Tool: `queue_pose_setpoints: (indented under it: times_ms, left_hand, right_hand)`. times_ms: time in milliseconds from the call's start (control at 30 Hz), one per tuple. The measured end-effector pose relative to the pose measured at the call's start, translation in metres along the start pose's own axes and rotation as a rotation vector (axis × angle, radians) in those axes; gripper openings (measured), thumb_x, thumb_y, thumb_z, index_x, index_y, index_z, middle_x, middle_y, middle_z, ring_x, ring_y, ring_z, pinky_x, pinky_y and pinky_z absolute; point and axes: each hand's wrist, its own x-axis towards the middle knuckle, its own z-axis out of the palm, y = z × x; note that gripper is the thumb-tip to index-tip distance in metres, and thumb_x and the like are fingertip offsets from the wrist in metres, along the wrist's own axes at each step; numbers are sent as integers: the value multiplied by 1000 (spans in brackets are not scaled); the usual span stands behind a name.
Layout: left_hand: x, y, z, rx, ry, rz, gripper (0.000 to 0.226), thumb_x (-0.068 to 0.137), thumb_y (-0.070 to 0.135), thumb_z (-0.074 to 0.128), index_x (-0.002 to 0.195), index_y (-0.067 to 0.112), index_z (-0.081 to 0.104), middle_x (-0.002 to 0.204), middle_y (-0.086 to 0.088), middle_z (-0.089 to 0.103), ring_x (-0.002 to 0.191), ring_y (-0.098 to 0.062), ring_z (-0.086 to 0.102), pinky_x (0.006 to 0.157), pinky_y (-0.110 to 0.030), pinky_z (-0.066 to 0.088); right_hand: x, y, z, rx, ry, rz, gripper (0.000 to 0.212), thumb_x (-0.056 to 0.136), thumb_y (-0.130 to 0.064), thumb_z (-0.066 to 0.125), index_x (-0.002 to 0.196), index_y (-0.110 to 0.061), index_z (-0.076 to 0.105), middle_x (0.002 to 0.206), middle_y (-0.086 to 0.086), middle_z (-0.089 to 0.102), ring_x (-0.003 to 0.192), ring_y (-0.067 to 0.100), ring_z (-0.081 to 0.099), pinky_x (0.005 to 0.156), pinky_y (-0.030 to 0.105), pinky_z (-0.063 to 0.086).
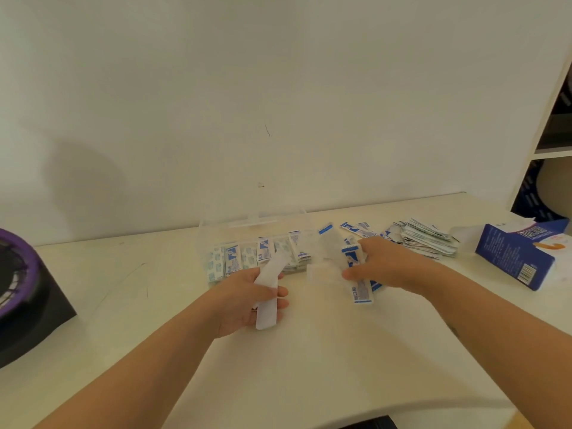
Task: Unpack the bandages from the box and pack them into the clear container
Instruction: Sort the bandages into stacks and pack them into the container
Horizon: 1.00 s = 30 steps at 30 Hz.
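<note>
The blue box point(515, 258) lies on its side at the right of the white table point(309, 366). It has white writing on top, a barcode at its near corner and an orange curved pic on its side. The words are too blurry to read. Its open end faces right, w/ white paper poking out.

Each bandage wrapper is white w/ a blue band and small blue print. The print can't be read, except maybe "NCR" on a few.

The clear container point(257, 243) sits at the back of the table near the wall, lid up. Bandages point(235, 261) stand packed in a row inside it. A loose pile of bandages point(427, 239) lies between the container and the box, and a few more lie flat behind the right hand.

The left hand point(247, 298) is just in front of the container, palm turned in. Its thumb and fingers are closed on a long white strip point(270, 292) that points up and away. The right hand point(383, 264) is just right of the container, back of the hand up. Its fingers pinch a small bunch of wrapped bandages point(356, 274), about 2 or 3, ends hanging toward the person. A blurry white piece point(326, 252) shows between the 2 hands. Both arms are bare and reach in from the bottom.

A black thing w/ a purple ring point(18, 280) sits at the left edge.
</note>
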Motion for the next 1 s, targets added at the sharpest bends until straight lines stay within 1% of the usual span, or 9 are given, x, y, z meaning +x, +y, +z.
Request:
queue_pose_setpoints:
  times_ms: [133, 267, 333, 433, 533, 633, 733, 900, 1000]
  left_hand:
    - [-2, -1, 16, -286, -34, -27, 18, 94, 4, 50, 110, 10, 56, 84, -9, 69, 70, -19, 67, 62, -34, 58]
    - [-1, -7, 40, -508, -89, 64, 41, 93, 41, 44, 122, 15, 54, 109, -8, 67, 98, -23, 65, 77, -39, 56]
    - [-4, -8, 52, -495, -139, 188, 48, 92, 47, 36, 124, 17, 55, 118, -8, 67, 107, -22, 64, 83, -35, 56]
    - [-4, -15, 62, -442, 5, 294, 37, 92, 34, 47, 122, 16, 56, 112, -8, 70, 103, -23, 66, 86, -41, 54]
    - [-2, -21, 66, -285, 175, 383, 24, 96, 22, 49, 116, 12, 57, 99, -4, 73, 89, -14, 69, 70, -29, 54]
    - [-5, -16, 66, -98, 278, 549, 15, 97, 20, 46, 101, 13, 58, 80, 0, 67, 67, -11, 60, 55, -18, 47]
    - [-1, -14, 57, 86, 231, 700, 13, 97, 21, 47, 106, 22, 56, 89, 8, 68, 80, -8, 62, 67, -27, 54]
    - [8, -27, 45, 235, 89, 579, 59, 85, 25, 66, 132, 38, 33, 120, 16, 59, 108, 6, 56, 93, -14, 42]
    - [13, -25, 45, 269, 108, 542, 75, 87, 19, 64, 142, 36, 16, 124, 20, 50, 103, 18, 52, 84, -3, 39]
  right_hand:
    - [-8, 2, 7, 513, 80, -32, 15, 82, -7, 67, 98, -6, 65, 96, 13, 72, 89, 29, 68, 88, 46, 52]
    - [-14, -10, 55, 807, 86, -76, 22, 85, -4, 62, 108, -4, 63, 104, 15, 70, 94, 31, 68, 87, 46, 54]
    - [-16, -15, 74, 794, 106, -92, 22, 86, -8, 63, 107, -11, 63, 101, 8, 72, 89, 21, 70, 80, 35, 56]
    - [-20, -18, 85, 711, 111, -172, 21, 88, -16, 63, 107, -21, 59, 99, -1, 71, 87, 11, 69, 73, 25, 57]
    - [-22, -21, 87, 538, 112, -260, 15, 92, -19, 55, 104, -25, 50, 104, -1, 59, 89, 8, 64, 79, 29, 56]
    - [-22, -21, 82, 445, 133, -373, 19, 94, -20, 51, 112, -23, 46, 102, -17, 47, 86, 0, 61, 72, 18, 51]
    - [-21, -19, 75, 416, 107, -398, 30, 94, -19, 53, 121, -20, 41, 97, -33, 51, 89, -9, 59, 75, 13, 50]
    - [-18, -7, 84, 321, 92, -339, 54, 78, -17, 56, 128, -15, 39, 118, -7, 59, 107, 1, 58, 93, 27, 48]
    - [-14, -6, 83, 341, 58, -307, 63, 75, -13, 54, 135, -16, 34, 121, -6, 59, 110, 6, 59, 98, 30, 47]
